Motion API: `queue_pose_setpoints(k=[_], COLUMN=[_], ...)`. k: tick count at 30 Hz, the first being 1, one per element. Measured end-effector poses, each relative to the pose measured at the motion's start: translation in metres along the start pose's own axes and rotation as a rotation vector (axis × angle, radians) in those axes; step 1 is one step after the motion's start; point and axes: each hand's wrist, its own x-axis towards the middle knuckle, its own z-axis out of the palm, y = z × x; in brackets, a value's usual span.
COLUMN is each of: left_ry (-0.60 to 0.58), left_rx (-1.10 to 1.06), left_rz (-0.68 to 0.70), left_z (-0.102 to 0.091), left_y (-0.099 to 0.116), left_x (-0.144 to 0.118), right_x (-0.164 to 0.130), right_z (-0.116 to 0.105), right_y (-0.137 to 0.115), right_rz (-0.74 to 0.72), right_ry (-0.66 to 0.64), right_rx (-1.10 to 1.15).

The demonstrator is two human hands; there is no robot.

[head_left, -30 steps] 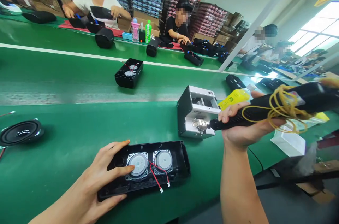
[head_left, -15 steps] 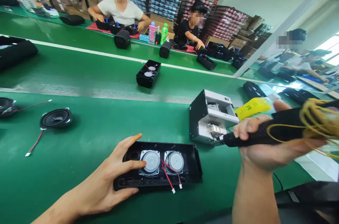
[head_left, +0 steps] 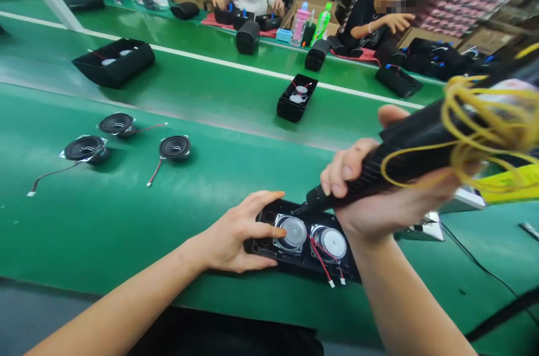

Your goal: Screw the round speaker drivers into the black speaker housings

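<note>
A black speaker housing (head_left: 309, 264) lies on the green table in front of me, with two round speaker drivers seated inside, a left one (head_left: 295, 234) and a right one (head_left: 334, 243). Red wires with white plugs hang over its near edge. My left hand (head_left: 244, 232) grips the housing's left end, index finger lying on the left driver. In my right hand (head_left: 379, 199) is a black electric screwdriver (head_left: 379, 159), wrapped with a yellow cord. It slants down to the left, its tip at the upper corner of the left driver; whether a screw is there I cannot tell.
Loose speaker drivers (head_left: 174, 148) with wires lie at the left. Another housing (head_left: 297, 99) and a larger black one (head_left: 115, 61) sit beyond. A screw feeder machine (head_left: 425, 227) stands right, partly behind my wrist. Two co-workers sit across with several black speakers.
My right hand has brought the screwdriver from the screw feeder left to the housing. My left hand keeps its grip. The view has turned toward the left.
</note>
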Motion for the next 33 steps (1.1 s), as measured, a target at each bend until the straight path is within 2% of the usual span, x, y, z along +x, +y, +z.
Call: queue_pose_setpoints(k=[5,11,28,33], left_ry=[-0.023,-0.03,-0.024,-0.02], left_rx=[0.006,0.004,0.021,0.044], left_rz=[-0.029,-0.054,-0.019,-0.006], left_z=[-0.002,-0.004,-0.005,-0.006], left_y=[0.003,0.005,0.007,0.007], left_x=[0.003,0.003,0.007,0.006], right_x=[-0.01,-0.015,-0.019,-0.025], right_z=[0.009,0.01,0.005,0.008], right_y=[0.023,0.03,0.044,0.045], right_rz=[0.083,0.117,0.126,0.186], right_ry=[-0.06,-0.061,-0.09,-0.089], right_rx=[0.008,-0.028,-0.073,-0.05])
